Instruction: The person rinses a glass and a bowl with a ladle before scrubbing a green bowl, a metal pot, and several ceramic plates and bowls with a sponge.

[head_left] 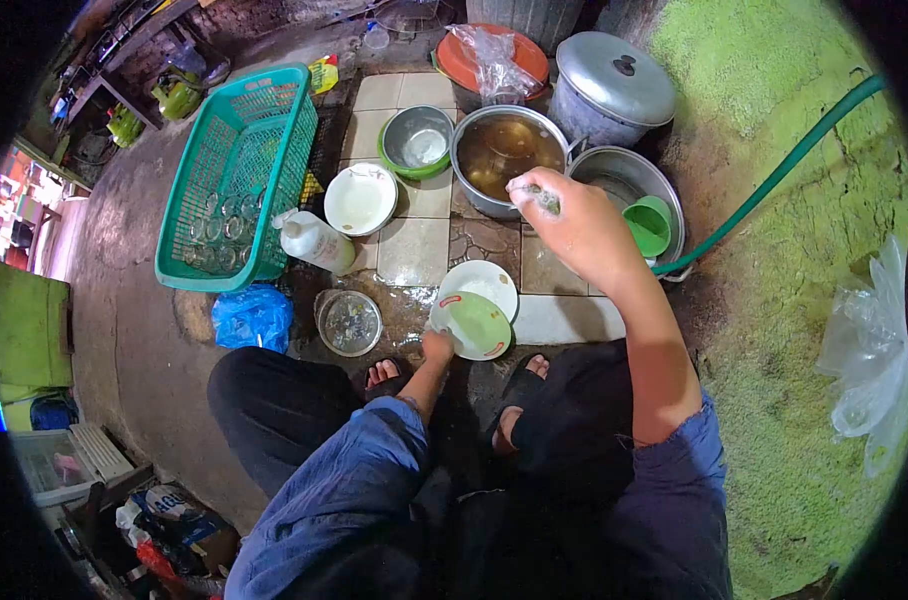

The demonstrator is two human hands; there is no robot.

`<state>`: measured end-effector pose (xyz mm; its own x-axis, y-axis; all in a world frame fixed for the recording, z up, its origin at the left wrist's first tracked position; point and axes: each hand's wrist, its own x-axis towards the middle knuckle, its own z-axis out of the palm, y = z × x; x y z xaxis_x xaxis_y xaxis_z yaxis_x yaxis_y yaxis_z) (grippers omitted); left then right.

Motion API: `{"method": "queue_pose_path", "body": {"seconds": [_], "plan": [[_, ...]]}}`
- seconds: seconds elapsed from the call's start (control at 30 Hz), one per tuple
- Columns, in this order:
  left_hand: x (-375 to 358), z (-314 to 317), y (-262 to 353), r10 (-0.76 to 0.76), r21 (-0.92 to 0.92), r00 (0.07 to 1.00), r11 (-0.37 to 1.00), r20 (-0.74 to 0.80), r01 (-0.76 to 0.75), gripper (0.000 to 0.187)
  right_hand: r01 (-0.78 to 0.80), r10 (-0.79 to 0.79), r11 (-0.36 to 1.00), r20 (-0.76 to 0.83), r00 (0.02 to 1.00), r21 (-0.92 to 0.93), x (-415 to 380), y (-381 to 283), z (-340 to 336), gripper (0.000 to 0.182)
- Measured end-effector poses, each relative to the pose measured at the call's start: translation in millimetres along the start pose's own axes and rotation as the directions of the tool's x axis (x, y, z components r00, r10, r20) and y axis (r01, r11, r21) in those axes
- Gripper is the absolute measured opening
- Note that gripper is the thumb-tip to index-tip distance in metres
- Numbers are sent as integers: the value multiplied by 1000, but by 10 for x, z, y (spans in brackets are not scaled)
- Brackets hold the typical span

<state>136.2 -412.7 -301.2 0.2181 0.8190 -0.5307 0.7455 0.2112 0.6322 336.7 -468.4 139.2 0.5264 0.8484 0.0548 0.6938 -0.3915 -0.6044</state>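
My left hand (438,347) grips the edge of a light green plate (476,326) with red marks, tilted over a white plate (489,280) on the wet floor. Raised near the rim of a pot of murky water (509,155), my right hand (564,215) is closed around a soapy sponge (544,200). Beyond that hand, a green scoop (649,226) lies in a metal basin (614,165). A round transparent lid or dish (350,323) rests on the floor left of my left hand.
A teal basket (236,170) with glasses stands at the left, beside a white bottle (316,242). White (361,199) and metal bowls (418,138) sit on the tiles. A lidded pot (615,80) and green hose (794,155) are at the right; a blue bag (253,317) lies below the basket.
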Motion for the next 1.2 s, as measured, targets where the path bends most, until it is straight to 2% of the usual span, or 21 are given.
{"method": "queue_pose_path", "body": {"seconds": [0.13, 0.2, 0.33, 0.4, 0.43, 0.5, 0.53, 0.6, 0.63, 0.7, 0.77, 0.8, 0.83, 0.9, 0.93, 0.97, 1.0, 1.03, 1.1, 1.13, 1.2], "plan": [[-86, 34, 130, -75, -98, 996, 993, -48, 70, 36, 9, -8, 1000, 16, 1000, -24, 36, 5, 11, 28], [-35, 39, 105, 12, -139, 998, 990, 53, -4, 37, 24, -22, 999, 46, 999, -37, 39, -43, -25, 27], [230, 272, -163, 16, -292, 1000, 956, 16, -11, 38, -8, 11, 999, 95, 995, -40, 46, -88, -31, 26], [172, 123, 40, 0, -18, 997, 1000, 77, 2, 30, 9, -7, 1000, 104, 995, -21, 55, -62, -19, 27], [208, 150, 55, 7, -30, 997, 1000, 80, -5, 30, 14, -11, 999, 99, 995, -33, 61, -55, -24, 27], [259, 159, 56, 76, -277, 996, 957, -43, -85, 22, 32, -28, 999, 78, 997, -44, 78, -51, -28, 25], [320, 153, 73, 84, -287, 995, 953, -48, -94, 22, 41, -38, 998, 71, 997, -52, 91, -42, -34, 25], [436, 104, 74, 84, -321, 995, 945, 54, -62, 20, 33, -32, 999, 66, 997, -15, 120, -32, -31, 25], [636, 234, -73, 64, -527, 998, 849, 19, -44, 22, 17, -16, 1000, 82, 996, -14, 135, -52, -46, 26], [1125, 218, -191, 123, -107, 958, 982, -258, -155, 28, 24, -23, 1000, 89, 996, -17, 167, -41, -42, 26], [805, -422, 565, 205, -23, 895, 972, -395, -233, 36, 20, -17, 999, 111, 994, -29, 170, -17, -29, 27], [993, -588, 626, 259, -12, 908, 960, -328, -278, 38, 19, -15, 999, 111, 994, -31, 172, -6, -23, 27], [1163, -733, 708, 489, 363, 760, 863, -428, -350, 40, 20, -17, 999, 108, 994, -32, 181, 1, -18, 27], [1073, -1203, 1294, 344, 501, 920, 839, -186, -213, 43, 16, -12, 999, 110, 994, -37, 179, 18, -26, 27], [1408, -1180, 1187, 343, 502, 921, 839, -186, -211, 43, 12, -8, 999, 105, 994, -41, 178, 23, -32, 26], [1917, -1109, 896, 590, 719, 788, 624, -176, -307, 43, 9, -5, 999, 106, 994, -39, 177, 20, -41, 26], [2240, -1109, 730, 790, 881, 606, 346, -88, -323, 43, 21, -16, 999, 112, 994, -41, 177, 15, -52, 25], [2296, -1204, 780, 793, 881, 604, 342, -84, -326, 43, 32, -27, 999, 115, 993, -44, 176, 16, -51, 24], [2441, -1332, 845, 614, 917, 768, 177, 181, -357, 41, 43, -39, 998, 94, 995, -44, 160, 29, -17, 23], [2546, -1335, 787, 619, 916, 765, 179, 180, -360, 41, 60, -56, 997, 80, 995, -47, 153, 33, -8, 22], [2671, -1340, 719, 581, 938, 776, 58, 246, -341, 35, 77, -74, 996, 68, 995, -52, 153, 33, 3, 22]]}}
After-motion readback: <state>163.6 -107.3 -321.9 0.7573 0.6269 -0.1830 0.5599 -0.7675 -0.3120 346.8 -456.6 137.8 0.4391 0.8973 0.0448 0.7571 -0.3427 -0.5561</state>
